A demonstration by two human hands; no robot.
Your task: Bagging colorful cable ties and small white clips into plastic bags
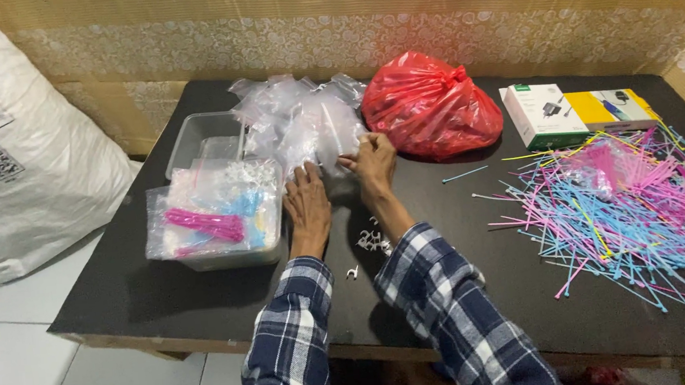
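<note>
Glossy clear plastic bags (302, 121); matt black tabletop (160, 294).

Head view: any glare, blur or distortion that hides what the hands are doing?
Head view: sharp overall, soft even light; mild glare on the clear bags and red bag; wide-angle bending at the edges; both hands, left and right, unblurred, with faint shadows on the black table.

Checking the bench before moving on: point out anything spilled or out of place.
Coloured cable ties lie strewn in a loose tangle across the table's right side, one blue tie stray. Small white clips sit scattered between the forearms.
</note>
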